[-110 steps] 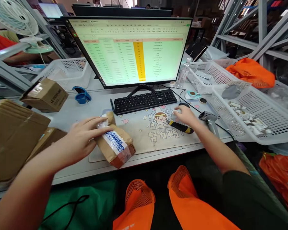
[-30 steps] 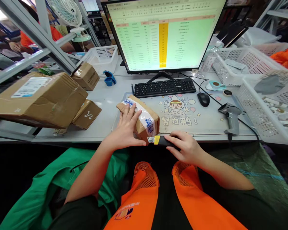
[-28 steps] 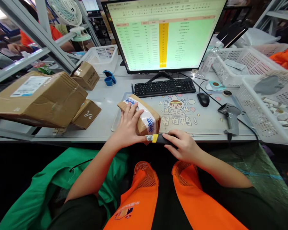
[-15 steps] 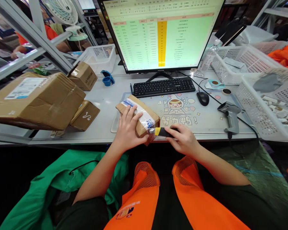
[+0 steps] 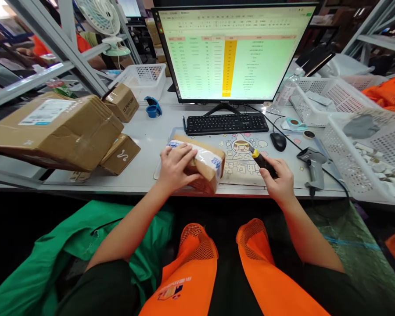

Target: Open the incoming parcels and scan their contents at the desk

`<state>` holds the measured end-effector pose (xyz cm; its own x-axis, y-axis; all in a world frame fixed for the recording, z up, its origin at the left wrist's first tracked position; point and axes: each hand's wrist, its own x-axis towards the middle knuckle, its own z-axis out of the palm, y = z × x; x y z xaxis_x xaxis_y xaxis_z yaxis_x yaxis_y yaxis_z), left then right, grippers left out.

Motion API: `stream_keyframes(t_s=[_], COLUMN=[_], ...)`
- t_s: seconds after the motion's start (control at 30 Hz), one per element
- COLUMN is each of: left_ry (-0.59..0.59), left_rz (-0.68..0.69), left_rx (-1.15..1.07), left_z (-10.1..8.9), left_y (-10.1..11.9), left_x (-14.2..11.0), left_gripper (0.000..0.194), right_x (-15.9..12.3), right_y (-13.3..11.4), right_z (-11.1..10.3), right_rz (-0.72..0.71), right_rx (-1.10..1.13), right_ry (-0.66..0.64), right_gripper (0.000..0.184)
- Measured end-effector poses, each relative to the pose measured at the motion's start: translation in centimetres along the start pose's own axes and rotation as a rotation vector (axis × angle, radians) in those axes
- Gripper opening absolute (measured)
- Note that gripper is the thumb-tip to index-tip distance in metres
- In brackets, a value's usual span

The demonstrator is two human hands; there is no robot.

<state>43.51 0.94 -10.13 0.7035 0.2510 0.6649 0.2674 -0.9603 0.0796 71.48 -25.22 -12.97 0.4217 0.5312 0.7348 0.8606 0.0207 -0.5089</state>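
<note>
A brown cardboard box [image 5: 210,151] with white and blue printed tape along its top rests at the desk's front edge, slightly tilted. My left hand [image 5: 177,166] grips it from the left, fingers over the tape and thumb along the near side. In my right hand [image 5: 279,180] is a utility knife [image 5: 265,163] with a black and yellow handle. Its blade points up and to the left, apart from the box and above the printed desk mat [image 5: 240,175]. The fingers wrap round the handle.
Behind the mat are a keyboard [image 5: 227,123], a mouse [image 5: 278,141] and a monitor [image 5: 232,57]. A barcode scanner [image 5: 312,164] and white baskets [image 5: 344,153] stand on the right. Several cardboard boxes [image 5: 52,131] are stacked at left, near a blue cup-like container [image 5: 153,108].
My right hand has drawn the knife away from the box's right end, out to the right and upward. The box has turned slightly under my left hand.
</note>
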Motion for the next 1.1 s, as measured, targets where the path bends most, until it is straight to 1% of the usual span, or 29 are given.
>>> stream_keyframes(t_s=[0.07, 0.13, 0.2, 0.3, 0.37, 0.4, 0.43, 0.5, 0.53, 0.57, 0.6, 0.7, 0.77, 0.83, 0.93, 1.03, 1.1], left_ry=[0.041, 0.042, 0.035, 0.070, 0.141, 0.178, 0.209, 0.257, 0.285, 0.318, 0.347, 0.422, 0.468, 0.521, 0.543, 0.538, 0.540], left_rz=[-0.047, -0.088, -0.116, -0.151, -0.148, -0.139, -0.122, -0.086, -0.069, -0.057, -0.057, -0.079, -0.071, -0.038, -0.038, -0.071, -0.085], left_rx=[0.043, 0.079, 0.112, 0.181, 0.232, 0.255, 0.273, 0.290, 0.286, 0.276, 0.265, 0.239, 0.234, 0.223, 0.203, 0.142, 0.094], left_z=[1.1, 1.6, 1.8, 2.0, 2.3, 2.5, 2.7, 3.1, 3.3, 3.5, 3.8, 4.6, 5.1, 5.5, 6.2, 7.0, 7.4], left_y=[1.8, 3.8, 5.4, 7.0, 7.7, 7.9, 7.9, 7.9, 7.8, 7.6, 7.5, 7.2, 7.0, 6.9, 6.8, 6.7, 6.6], left_x=[0.3, 0.6, 0.9, 0.5, -0.3, -0.8, -1.3, -2.3, -2.6, -2.8, -2.8, -2.3, -1.9, -1.8, -2.2, -2.8, -3.0], left_gripper=[0.072, 0.068, 0.062, 0.061, 0.064, 0.061, 0.056, 0.041, 0.036, 0.033, 0.031, 0.027, 0.024, 0.022, 0.023, 0.026, 0.025], right_x=[1.3, 2.9, 4.9, 8.2, 10.0, 10.7, 11.2, 11.8, 11.9, 12.0, 12.1, 12.4, 12.6, 12.9, 13.3, 13.4, 13.5], right_y=[-2.0, -4.5, -7.2, -10.6, -11.8, -12.0, -12.1, -12.0, -12.0, -12.1, -12.3, -14.0, -15.5, -17.1, -19.5, -22.0, -22.8], right_z=[0.0, 0.9, 2.5, 6.0, 8.1, 9.0, 9.5, 9.9, 9.8, 9.5, 9.0, 7.5, 6.8, 6.5, 6.9, 7.4, 7.3], right_rz=[-0.012, 0.010, 0.079, 0.218, 0.295, 0.333, 0.374, 0.440, 0.441, 0.405, 0.327, -0.020, -0.169, -0.232, -0.298, -0.314, -0.305], right_rx=[0.077, 0.181, 0.321, 0.570, 0.691, 0.727, 0.747, 0.743, 0.710, 0.650, 0.560, 0.187, -0.065, -0.260, -0.452, -0.608, -0.682], right_ry=[-0.010, -0.036, -0.104, -0.278, -0.396, -0.442, -0.476, -0.527, -0.555, -0.580, -0.610, -0.762, -0.881, -0.973, -1.055, -1.116, -1.139], right_gripper=[0.035, 0.035, 0.038, 0.049, 0.058, 0.060, 0.062, 0.065, 0.065, 0.064, 0.059, 0.035, 0.031, 0.034, 0.038, 0.042, 0.041])
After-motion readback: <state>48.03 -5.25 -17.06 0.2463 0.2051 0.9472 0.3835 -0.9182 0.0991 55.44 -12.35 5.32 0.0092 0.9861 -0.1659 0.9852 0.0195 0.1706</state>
